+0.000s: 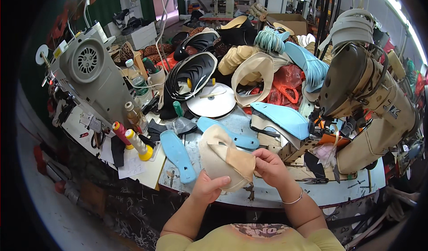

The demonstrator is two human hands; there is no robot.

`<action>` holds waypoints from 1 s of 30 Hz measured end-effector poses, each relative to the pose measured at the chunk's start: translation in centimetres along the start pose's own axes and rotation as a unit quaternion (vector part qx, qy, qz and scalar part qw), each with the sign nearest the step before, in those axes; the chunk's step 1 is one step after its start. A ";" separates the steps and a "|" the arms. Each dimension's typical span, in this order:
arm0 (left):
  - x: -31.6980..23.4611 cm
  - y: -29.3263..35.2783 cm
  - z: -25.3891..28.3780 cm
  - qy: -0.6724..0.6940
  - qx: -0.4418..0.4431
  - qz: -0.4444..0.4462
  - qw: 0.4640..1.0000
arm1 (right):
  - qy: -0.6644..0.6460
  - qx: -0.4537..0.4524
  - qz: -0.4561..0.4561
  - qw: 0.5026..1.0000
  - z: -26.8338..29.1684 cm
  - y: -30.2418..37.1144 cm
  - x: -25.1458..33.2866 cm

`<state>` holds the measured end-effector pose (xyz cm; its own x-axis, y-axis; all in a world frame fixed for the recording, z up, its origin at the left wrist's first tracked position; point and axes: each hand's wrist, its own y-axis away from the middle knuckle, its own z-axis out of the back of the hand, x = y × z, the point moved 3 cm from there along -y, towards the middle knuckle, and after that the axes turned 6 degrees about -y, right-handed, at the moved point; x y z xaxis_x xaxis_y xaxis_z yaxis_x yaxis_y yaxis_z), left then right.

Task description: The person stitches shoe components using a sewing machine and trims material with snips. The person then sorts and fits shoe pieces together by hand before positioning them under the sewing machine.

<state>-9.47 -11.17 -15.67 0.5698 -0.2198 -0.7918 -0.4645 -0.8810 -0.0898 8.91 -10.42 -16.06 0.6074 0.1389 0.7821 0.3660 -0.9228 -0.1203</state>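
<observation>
A beige fabric shoe upper with a tan lining piece is held above the front of the table. My left hand grips its lower left edge, the thumb lying on the outer face. At the right edge, my right hand pinches the tan part between thumb and fingers. Just left of the upper lies a light blue insole. Another blue insole is partly hidden behind it. Farther right, a blue sole piece rests on dark and white layers.
Sewing machines stand at left and right. Thread cones and bottles line the left side. Behind are a white tape reel, nested black uppers and stacked blue insoles. Snips lie near the front right.
</observation>
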 end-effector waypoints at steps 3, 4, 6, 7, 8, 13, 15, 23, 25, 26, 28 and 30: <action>-0.1 0.0 -0.2 -0.018 0.010 -0.004 1.000 | -0.025 -0.024 -0.013 0.999 0.4 -0.2 -0.4; -0.1 0.0 -0.4 -0.017 0.010 -0.005 1.000 | -0.024 -0.024 -0.013 0.999 0.4 -0.2 -0.4; -0.2 0.0 -0.6 -0.080 0.008 0.001 0.997 | -0.002 -0.049 -0.031 0.998 0.4 -0.1 -0.6; -0.2 0.0 -0.7 -0.080 0.008 0.001 0.997 | -0.002 -0.049 -0.031 0.998 0.6 -0.1 -0.7; -0.2 0.1 -0.7 -0.097 0.004 -0.005 0.995 | -0.006 -0.039 -0.042 0.998 1.0 -0.1 -1.0; -0.2 0.2 -0.9 -0.128 0.000 -0.002 0.992 | -0.004 -0.029 -0.057 0.998 0.9 -0.1 -1.2; -0.3 0.2 -1.0 -0.125 0.004 -0.007 0.992 | -0.010 -0.054 -0.053 0.997 0.8 0.0 -1.3; -0.4 0.2 -1.1 -0.128 -0.001 0.014 0.992 | -0.007 -0.046 -0.060 0.997 0.6 -0.1 -1.6; -0.5 0.1 -1.1 -0.120 0.000 -0.002 0.993 | -0.002 -0.053 -0.064 0.997 0.5 0.0 -1.7; -0.6 0.1 -1.0 -0.103 -0.004 -0.021 0.994 | -0.013 -0.055 -0.065 0.996 0.4 0.0 -1.7; -1.0 -0.2 -1.1 -0.085 -0.008 -0.041 0.995 | -0.022 -0.056 -0.066 0.996 0.5 0.1 -1.9; -1.7 -0.7 -1.4 0.003 -0.015 -0.049 0.999 | -0.034 -0.005 -0.031 0.999 0.4 0.1 -2.1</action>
<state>-9.15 -10.76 -13.46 0.6153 -0.1330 -0.7770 -0.3847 -0.9110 -0.1487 7.98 -10.62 -17.93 0.6300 0.2194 0.7449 0.3974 -0.9152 -0.0666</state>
